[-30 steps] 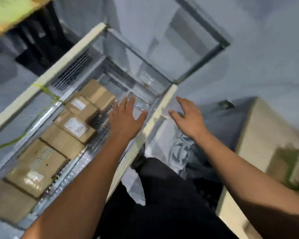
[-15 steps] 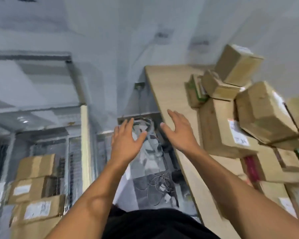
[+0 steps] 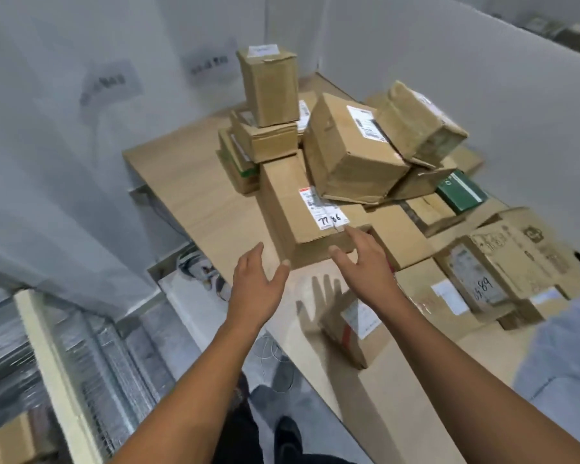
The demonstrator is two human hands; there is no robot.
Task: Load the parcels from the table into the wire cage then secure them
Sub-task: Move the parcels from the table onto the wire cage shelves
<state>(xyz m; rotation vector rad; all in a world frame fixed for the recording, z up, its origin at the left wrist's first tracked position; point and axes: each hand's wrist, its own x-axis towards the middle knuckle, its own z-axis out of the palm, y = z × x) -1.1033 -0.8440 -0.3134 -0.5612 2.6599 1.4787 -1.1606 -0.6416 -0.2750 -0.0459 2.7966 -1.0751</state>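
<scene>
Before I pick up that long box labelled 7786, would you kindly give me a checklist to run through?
1. Hands free: ok; left hand and right hand are open, holding nothing.
2. Grip on long box: not ok; neither hand grips it.
3. Box top clear: not ok; tilted parcel appears to lean on its far end.
4. Table bare left of the box: ok.
5. Room in wire cage: cannot tell; mostly out of view.

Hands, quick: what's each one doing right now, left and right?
Left hand: open, holding nothing, by the labelled box.
Right hand: open, holding nothing, fingertips at that box's near edge; contact cannot be told.
</scene>
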